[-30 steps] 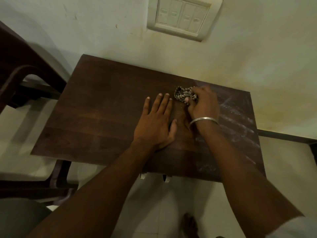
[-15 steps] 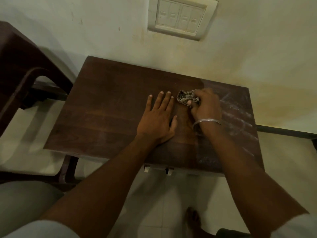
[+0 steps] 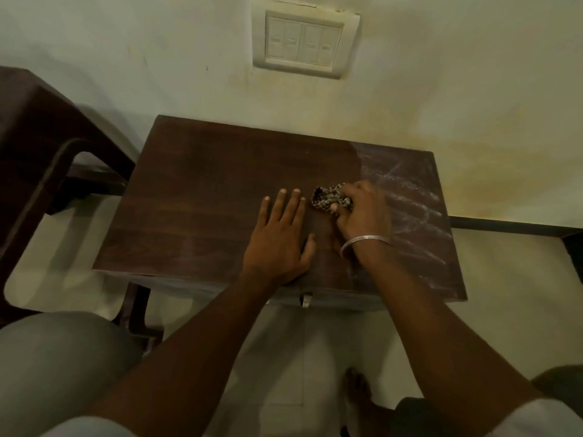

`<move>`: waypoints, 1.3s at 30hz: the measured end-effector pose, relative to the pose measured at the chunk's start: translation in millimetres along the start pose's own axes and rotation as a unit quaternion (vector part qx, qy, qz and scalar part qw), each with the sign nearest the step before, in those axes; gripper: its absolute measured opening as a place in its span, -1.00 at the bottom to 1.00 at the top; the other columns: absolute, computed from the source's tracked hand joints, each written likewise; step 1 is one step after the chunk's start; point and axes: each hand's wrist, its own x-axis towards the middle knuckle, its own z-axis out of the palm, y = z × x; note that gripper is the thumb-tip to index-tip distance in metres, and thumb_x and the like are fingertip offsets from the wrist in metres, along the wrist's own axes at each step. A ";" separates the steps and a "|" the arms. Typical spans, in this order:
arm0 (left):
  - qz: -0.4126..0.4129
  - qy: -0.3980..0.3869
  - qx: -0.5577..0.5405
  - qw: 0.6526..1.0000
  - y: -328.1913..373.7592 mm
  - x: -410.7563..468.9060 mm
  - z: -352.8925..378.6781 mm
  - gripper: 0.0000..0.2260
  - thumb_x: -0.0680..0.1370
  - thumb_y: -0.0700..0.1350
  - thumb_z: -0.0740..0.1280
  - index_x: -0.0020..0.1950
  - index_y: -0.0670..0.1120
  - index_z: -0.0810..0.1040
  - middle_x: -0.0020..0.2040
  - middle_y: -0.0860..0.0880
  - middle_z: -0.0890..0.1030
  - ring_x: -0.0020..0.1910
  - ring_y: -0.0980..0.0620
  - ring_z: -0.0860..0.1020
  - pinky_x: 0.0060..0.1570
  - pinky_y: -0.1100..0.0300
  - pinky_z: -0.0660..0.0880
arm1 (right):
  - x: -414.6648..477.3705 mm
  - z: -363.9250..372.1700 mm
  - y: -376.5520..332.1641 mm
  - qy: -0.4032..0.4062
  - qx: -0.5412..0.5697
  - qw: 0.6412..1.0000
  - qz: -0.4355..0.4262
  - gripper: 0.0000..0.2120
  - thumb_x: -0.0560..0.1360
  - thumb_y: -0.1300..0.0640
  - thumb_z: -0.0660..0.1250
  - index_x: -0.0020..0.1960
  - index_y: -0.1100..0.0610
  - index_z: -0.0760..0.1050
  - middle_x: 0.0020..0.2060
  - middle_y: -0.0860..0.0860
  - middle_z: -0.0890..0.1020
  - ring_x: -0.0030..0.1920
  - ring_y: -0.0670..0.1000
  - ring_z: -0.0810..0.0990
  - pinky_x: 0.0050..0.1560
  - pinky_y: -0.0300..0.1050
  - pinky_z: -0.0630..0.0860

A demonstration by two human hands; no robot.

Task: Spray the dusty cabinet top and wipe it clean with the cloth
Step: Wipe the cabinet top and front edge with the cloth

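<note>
2 bare hands down on the dark wooden cabinet top (image 3: 205,190), cabinet shoved right up against a stained cream wall (image 3: 473,89). Left hand (image 3: 280,238) palm down near the front-middle, fingers straight and a bit spread, holding nothing, just pressing flat on the wood. Right hand (image 3: 366,216) just beside it, fingers curled tight round a bunched-up checked cloth (image 3: 329,198), wad poking out close to the left fingertips and sitting on the surface. Silver bangle (image 3: 362,242) on that right wrist. Cloth roughly mid-top, right at the border of 2 zones: left part dark and clean-looking, right part smeared with pale dusty streaks (image 3: 410,200). White switch plate (image 3: 304,44) with 4 rockers on the wall above. Dark wooden chair (image 3: 47,152) off to the left, near the cabinet's left edge. Lower down, pale tiled floor (image 3: 299,357), 1 bare foot (image 3: 358,389), plus a small pale tab (image 3: 306,300) under the front edge, too small to identify tbh.
</note>
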 end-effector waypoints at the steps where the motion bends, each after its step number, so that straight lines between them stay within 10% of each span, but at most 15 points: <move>1: 0.000 0.002 0.000 1.000 1.1 -1.5 -0.2 -0.31 0.58 0.19 -0.05 0.61 -0.18 0.15 0.63 -0.14 0.11 0.62 -0.14 0.00 0.57 -0.17 -0.04 | 0.9 0.5 1.5 -0.001 0.002 1.000 0.000 -0.75 0.42 0.13 0.43 0.10 0.04 0.59 0.05 0.05 0.54 0.08 0.16 0.48 -0.01 0.00 0.48; 39: 0.030 0.016 -0.012 0.999 25.2 -26.3 -3.7 -0.39 0.62 0.09 -0.06 0.52 -0.28 0.31 0.55 -0.26 0.28 0.57 -0.26 0.17 0.56 -0.13 0.09 | -77.7 -28.8 -2.7 -0.038 -0.007 0.998 0.041 -0.78 0.45 0.14 0.41 0.08 -0.02 0.57 0.04 -0.01 0.53 0.07 0.10 0.46 -0.05 -0.03 0.47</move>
